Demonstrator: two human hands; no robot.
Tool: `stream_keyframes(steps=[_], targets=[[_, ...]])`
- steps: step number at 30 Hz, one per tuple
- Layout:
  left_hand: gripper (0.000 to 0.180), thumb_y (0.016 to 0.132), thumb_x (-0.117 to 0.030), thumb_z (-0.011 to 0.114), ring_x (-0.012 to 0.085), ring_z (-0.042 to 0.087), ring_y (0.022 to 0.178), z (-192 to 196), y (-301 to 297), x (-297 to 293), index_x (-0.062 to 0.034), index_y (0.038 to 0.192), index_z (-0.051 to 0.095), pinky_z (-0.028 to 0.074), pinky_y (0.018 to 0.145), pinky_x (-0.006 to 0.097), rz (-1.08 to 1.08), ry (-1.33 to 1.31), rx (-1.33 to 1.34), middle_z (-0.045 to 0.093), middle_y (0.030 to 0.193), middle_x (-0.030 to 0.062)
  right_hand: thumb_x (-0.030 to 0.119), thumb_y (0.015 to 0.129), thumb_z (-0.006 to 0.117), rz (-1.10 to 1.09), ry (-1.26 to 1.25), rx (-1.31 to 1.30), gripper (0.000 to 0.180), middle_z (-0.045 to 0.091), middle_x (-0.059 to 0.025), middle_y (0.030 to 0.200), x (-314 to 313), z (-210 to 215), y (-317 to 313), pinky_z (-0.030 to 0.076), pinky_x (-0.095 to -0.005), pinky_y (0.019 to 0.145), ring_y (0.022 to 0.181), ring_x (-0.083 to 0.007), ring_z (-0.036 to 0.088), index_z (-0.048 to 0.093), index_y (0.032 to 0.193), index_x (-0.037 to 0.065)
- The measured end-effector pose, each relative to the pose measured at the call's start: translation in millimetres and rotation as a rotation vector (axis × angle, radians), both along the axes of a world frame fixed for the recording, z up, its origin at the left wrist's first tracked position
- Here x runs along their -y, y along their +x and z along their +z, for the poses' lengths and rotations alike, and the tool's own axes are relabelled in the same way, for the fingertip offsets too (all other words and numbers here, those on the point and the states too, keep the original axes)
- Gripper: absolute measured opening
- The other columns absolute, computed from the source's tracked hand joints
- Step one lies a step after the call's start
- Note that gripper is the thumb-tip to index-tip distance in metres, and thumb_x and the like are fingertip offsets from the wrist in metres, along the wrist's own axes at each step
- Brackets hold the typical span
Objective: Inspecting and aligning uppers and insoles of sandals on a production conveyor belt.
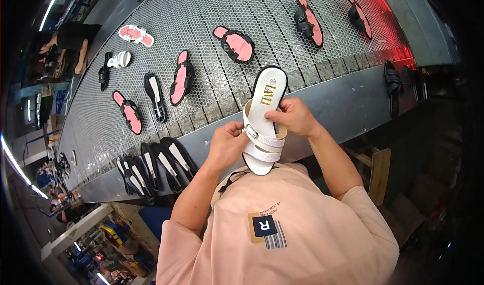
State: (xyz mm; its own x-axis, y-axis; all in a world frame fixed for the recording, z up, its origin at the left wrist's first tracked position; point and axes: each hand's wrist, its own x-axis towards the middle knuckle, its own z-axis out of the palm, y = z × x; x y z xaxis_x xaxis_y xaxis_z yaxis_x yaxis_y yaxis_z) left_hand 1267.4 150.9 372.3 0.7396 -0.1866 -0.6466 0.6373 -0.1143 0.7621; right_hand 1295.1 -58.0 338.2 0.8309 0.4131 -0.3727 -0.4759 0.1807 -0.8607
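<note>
A white slide sandal with a black sole edge, crossed straps and a small buckle is held upright in front of my chest, its insole facing me. My left hand grips the strap side by the buckle, fingers closed. On the other side, my right hand pinches the sandal's edge, the thumb lying on the insole and the fingers behind it. Just beyond, a black sandal with a pink insole lies on the metal mesh conveyor.
Several black soles line the conveyor's near metal ledge at left. A black sandal rests on that ledge at right. Other pink-lined sandals are spread over the mesh. At far left another person's arm reaches toward the belt.
</note>
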Motion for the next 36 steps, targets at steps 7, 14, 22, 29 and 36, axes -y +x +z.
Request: stream_keyframes(steps=[7, 14, 22, 29, 36], targets=[[0.019, 0.087, -0.011, 0.064, 0.0063, 0.059, 0.066, 5.4, 1.6, 6.3, 0.0051, 0.095, 0.06, 0.047, 0.056, 0.02, 0.005, 0.004, 0.041, 0.066, 0.079, 0.0054, 0.01, 0.085, 0.065, -0.002, 0.033, -0.015, 0.023, 0.067, -0.0093, 0.096, 5.9, -0.8, 2.6, 0.051, -0.0263, 0.075, 0.085, -0.013, 0.063, 0.065, 0.102, -0.005], [0.032, 0.089, -0.009, 0.058, 0.0124, 0.061, 0.088, 6.2, -10.8, 9.8, 0.004, 0.118, 0.056, 0.051, 0.076, 0.027, 0.23, -0.342, -0.075, 0.065, 0.101, 0.0073, 0.008, 0.086, 0.063, -0.054, 0.051, -0.041, 0.023, 0.066, -0.0104, 0.099, 21.5, -9.4, 8.6, 0.051, -0.0271, 0.078, 0.087, -0.0142, 0.063, 0.063, 0.104, -0.006], [0.035, 0.081, -0.001, 0.06, 0.0175, 0.062, 0.094, 2.9, -33.4, 27.5, 0.0028, 0.116, 0.055, 0.049, 0.083, 0.03, 0.157, -0.294, -0.241, 0.063, 0.107, 0.0092, 0.01, 0.087, 0.062, -0.128, 0.041, -0.143, 0.022, 0.067, -0.0088, 0.094, 13.9, -28.0, 9.4, 0.051, -0.0257, 0.07, 0.079, -0.0132, 0.063, 0.063, 0.102, -0.005], [0.037, 0.084, -0.005, 0.057, 0.0197, 0.06, 0.101, -14.0, -39.8, 14.3, -0.0028, 0.12, 0.052, 0.049, 0.084, 0.035, 0.415, -0.517, -0.32, 0.061, 0.111, 0.0079, 0.028, 0.096, 0.05, -0.128, 0.183, -0.187, 0.032, 0.066, -0.0087, 0.094, 9.3, -44.0, 2.4, 0.051, -0.0264, 0.071, 0.08, -0.0143, 0.063, 0.058, 0.109, 0.0], [0.031, 0.088, -0.01, 0.053, 0.0154, 0.061, 0.092, -41.1, 20.3, -12.7, -0.0104, 0.119, 0.052, 0.05, 0.071, 0.033, 0.622, -0.472, -0.199, 0.062, 0.104, 0.0031, 0.02, 0.093, 0.056, -0.073, -0.075, -0.277, 0.027, 0.066, -0.0101, 0.094, 32.0, -66.8, -48.2, 0.05, -0.0264, 0.071, 0.08, -0.0148, 0.063, 0.058, 0.108, -0.001]])
